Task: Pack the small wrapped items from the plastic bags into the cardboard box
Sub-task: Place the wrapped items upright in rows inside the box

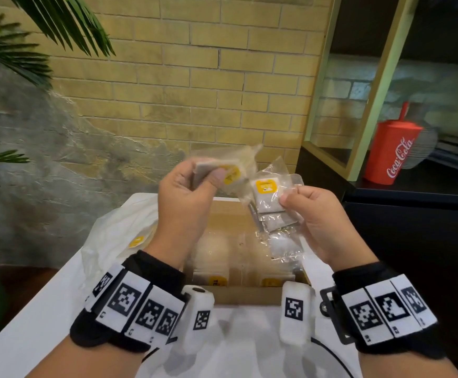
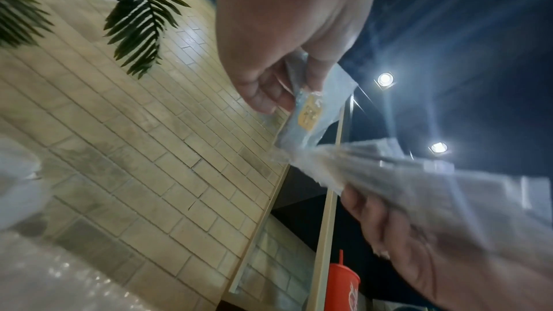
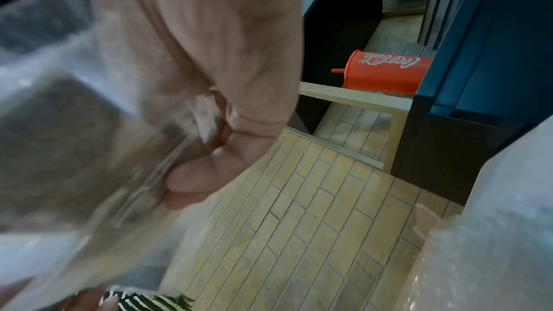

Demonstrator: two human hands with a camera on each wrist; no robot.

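Observation:
Both hands are raised above the open cardboard box (image 1: 238, 294). My left hand (image 1: 187, 192) pinches a small wrapped item with a yellow label (image 1: 229, 173), seen close in the left wrist view as a clear packet (image 2: 311, 115) between thumb and fingers (image 2: 263, 96). My right hand (image 1: 315, 211) grips a bunch of several clear-wrapped items (image 1: 270, 197) that hang down over the box; the top one shows a yellow label. In the right wrist view that bunch (image 3: 74, 138) is blurred against my right hand's fingers (image 3: 203, 174). More wrapped items (image 1: 217, 279) lie inside the box.
A white plastic bag (image 1: 118, 236) with a yellow-labelled item lies left of the box on the white table (image 1: 31, 323). A red Coca-Cola cup (image 1: 394, 148) stands on a dark shelf at right. A brick wall is behind; palm leaves (image 1: 9, 50) hang at left.

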